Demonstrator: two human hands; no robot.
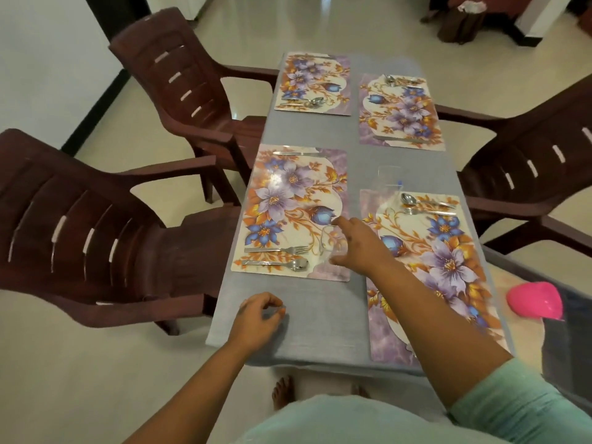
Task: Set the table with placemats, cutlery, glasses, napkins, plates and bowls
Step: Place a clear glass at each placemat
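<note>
Four floral placemats lie on the grey tablecloth. Each carries a knife, fork and spoon. My right hand reaches over the near left placemat and grips a clear glass between thumb and fingers at that mat's right edge, beside its fork and spoon. A second clear glass stands just beyond the near right placemat. My left hand rests on the cloth near the table's front left corner, its fingers loosely curled and holding nothing.
Brown plastic chairs stand on both sides: two on the left, one on the right. A pink bowl sits in a dark container at the right edge. The two far placemats lie at the table's far end.
</note>
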